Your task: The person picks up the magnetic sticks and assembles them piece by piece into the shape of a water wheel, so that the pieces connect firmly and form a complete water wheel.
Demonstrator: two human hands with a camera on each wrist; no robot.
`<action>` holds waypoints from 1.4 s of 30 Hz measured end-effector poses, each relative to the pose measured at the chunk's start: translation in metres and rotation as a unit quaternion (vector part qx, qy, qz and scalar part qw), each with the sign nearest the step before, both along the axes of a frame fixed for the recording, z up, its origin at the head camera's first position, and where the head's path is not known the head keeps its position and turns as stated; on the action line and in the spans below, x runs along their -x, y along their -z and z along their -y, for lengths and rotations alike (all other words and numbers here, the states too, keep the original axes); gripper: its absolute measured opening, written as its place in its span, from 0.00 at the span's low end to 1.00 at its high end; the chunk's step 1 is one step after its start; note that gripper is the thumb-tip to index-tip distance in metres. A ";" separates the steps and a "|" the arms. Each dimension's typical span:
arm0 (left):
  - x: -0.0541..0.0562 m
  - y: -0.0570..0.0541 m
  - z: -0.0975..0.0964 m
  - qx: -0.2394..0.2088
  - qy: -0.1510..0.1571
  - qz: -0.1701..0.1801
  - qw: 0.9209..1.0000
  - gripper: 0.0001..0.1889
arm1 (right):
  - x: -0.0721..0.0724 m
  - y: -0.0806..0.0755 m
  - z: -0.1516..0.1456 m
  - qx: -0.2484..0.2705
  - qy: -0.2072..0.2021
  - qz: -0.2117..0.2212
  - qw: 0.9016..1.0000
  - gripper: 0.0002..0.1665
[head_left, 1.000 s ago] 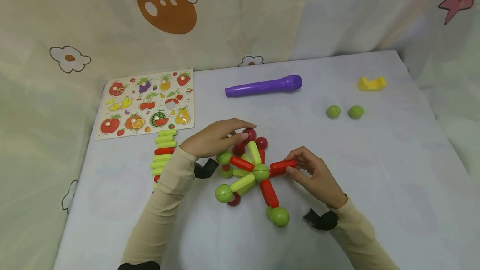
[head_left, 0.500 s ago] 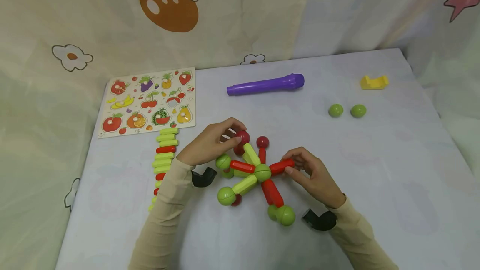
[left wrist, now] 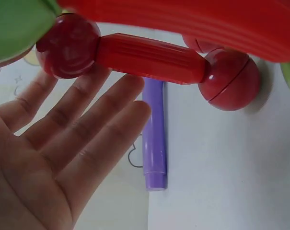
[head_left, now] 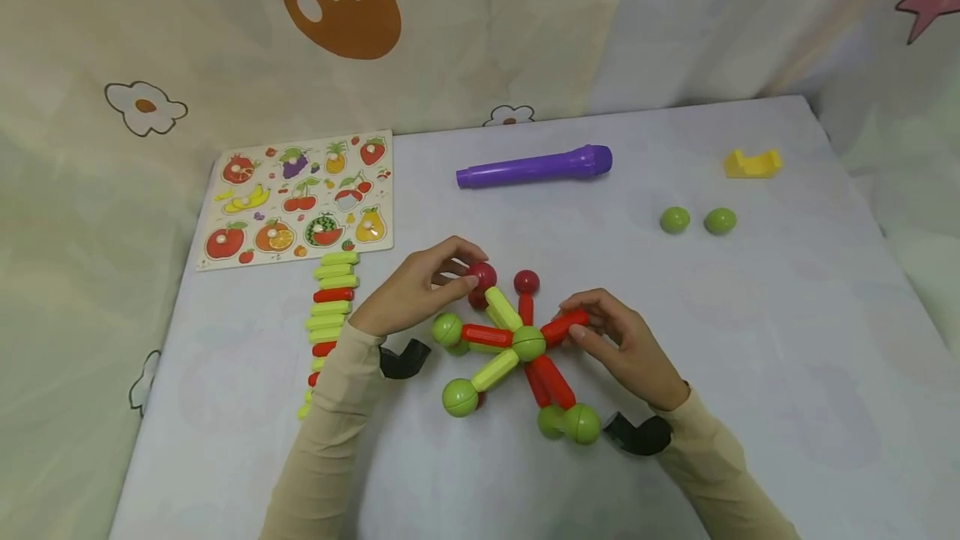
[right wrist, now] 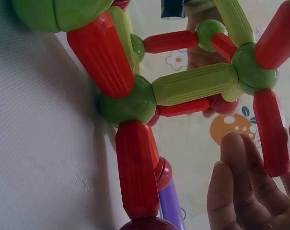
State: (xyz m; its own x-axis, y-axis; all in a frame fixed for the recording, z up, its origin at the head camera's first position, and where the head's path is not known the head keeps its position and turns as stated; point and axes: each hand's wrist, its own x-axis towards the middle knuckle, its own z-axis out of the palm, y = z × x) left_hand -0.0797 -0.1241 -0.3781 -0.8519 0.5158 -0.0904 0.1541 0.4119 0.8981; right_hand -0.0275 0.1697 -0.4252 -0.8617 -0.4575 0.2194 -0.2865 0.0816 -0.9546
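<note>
A two-layer frame of magnetic rods and balls stands at the middle of the table, its red and yellow-green rods spreading from a green ball (head_left: 528, 343). At the far left of the frame, my left hand (head_left: 420, 290) holds a red ball (head_left: 482, 275) between thumb and fingers. In the left wrist view its other fingers (left wrist: 94, 124) reach out under that ball, which joins a red rod (left wrist: 152, 58). My right hand (head_left: 630, 350) pinches the outer end of a red rod (head_left: 564, 327). The right wrist view has this upper rod (right wrist: 272, 132) attached to a green ball (right wrist: 255, 69).
A row of loose rods (head_left: 330, 296) lies left, partly behind the left forearm. Beyond it is a fruit puzzle board (head_left: 300, 190). A purple toy microphone (head_left: 534, 167) lies at the back. Two green balls (head_left: 675, 220) and a yellow block (head_left: 752, 164) sit back right.
The held red ball and my left hand have shifted slightly left and nearer. The frame's upper layer has turned a little, its lower green ball moving right. My right hand keeps its rod.
</note>
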 end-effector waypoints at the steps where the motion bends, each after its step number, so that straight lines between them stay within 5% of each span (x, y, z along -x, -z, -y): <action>1: 0.000 0.000 0.000 0.000 0.000 -0.002 1.000 0.15 | 0.000 0.000 0.000 0.000 -0.001 0.002 1.000 0.17; 5: -0.004 -0.002 0.006 0.011 -0.021 -0.029 0.999 0.17 | 0.000 0.001 0.000 -0.008 0.001 0.007 1.000 0.17; 9: -0.016 -0.012 0.031 0.059 -0.090 -0.081 0.991 0.18 | -0.002 0.000 -0.009 -0.019 0.026 0.028 0.999 0.16; 14: -0.038 -0.011 0.087 0.204 -0.188 -0.122 0.953 0.18 | -0.002 0.000 -0.026 -0.002 0.055 0.039 0.998 0.16; 16: -0.047 -0.004 0.106 0.264 -0.208 -0.107 0.936 0.17 | 0.000 0.000 -0.031 0.007 0.065 0.037 0.997 0.16; 19: -0.062 0.006 0.119 0.318 -0.211 -0.077 0.921 0.15 | 0.000 0.001 -0.038 0.030 0.080 0.033 0.996 0.16; 24: -0.115 0.013 0.114 0.346 -0.210 -0.069 0.912 0.17 | -0.001 0.005 -0.046 0.059 0.104 0.013 0.993 0.15; 29: -0.182 0.031 0.102 0.394 -0.259 -0.073 0.879 0.29 | 0.000 0.007 -0.049 0.072 0.120 0.014 0.990 0.15; 33: -0.209 0.052 0.095 0.420 -0.288 -0.066 0.858 0.32 | 0.002 0.009 -0.047 0.084 0.114 0.018 0.990 0.15; 36: -0.217 0.059 0.096 0.416 -0.297 -0.072 0.856 0.29 | 0.003 0.011 -0.044 0.085 0.107 0.022 0.990 0.15; 42: -0.229 0.053 0.104 0.403 -0.265 -0.010 0.876 0.24 | 0.007 0.012 -0.039 0.055 0.105 0.026 0.993 0.15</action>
